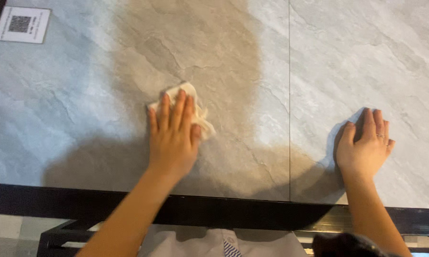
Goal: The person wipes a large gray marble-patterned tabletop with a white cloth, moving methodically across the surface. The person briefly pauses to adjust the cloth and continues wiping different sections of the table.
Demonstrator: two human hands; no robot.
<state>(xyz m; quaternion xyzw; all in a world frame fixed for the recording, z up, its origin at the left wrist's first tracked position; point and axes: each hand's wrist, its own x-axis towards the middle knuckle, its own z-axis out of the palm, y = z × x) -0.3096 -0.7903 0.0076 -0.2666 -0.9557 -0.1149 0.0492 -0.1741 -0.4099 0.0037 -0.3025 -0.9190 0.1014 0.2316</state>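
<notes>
A pale cream crumpled cloth [195,107] is showing against a grey stone-look tabletop [357,57] veined with darker, marble-like streaks, part of it looking warmer beige in shadow. A black metal table edge [57,202] is running along the bottom, and a white square sticker [23,24] with a black checkered code is sitting in the corner.

Left hand [174,138] flat, fingers spread, right hand [365,147] flat
</notes>
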